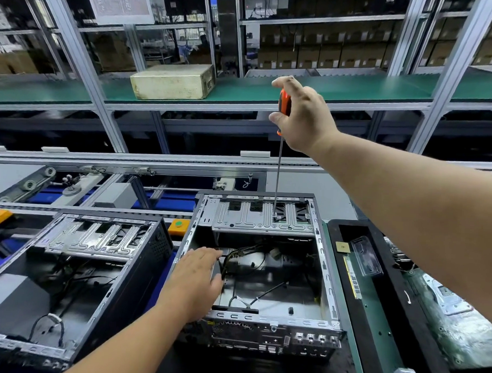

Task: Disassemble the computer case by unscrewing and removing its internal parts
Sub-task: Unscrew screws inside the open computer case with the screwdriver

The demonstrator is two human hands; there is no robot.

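Note:
An open computer case [327, 277] lies in the middle, its metal drive cage [254, 219] at the far end and loose black cables [250, 260] on its floor. My right hand [304, 118] grips the orange handle of a long screwdriver [284, 103] held upright. The thin shaft runs down and its tip touches the drive cage near the right side. My left hand [198, 277] rests with straight fingers on the case's left wall, fingertips reaching inside.
A second open case [139, 269] lies at the left. A black tray [372, 304] at the right holds memory sticks, a clear plastic part and circuit boards. A conveyor with orange stops runs behind. A beige box [173, 81] sits on the green shelf.

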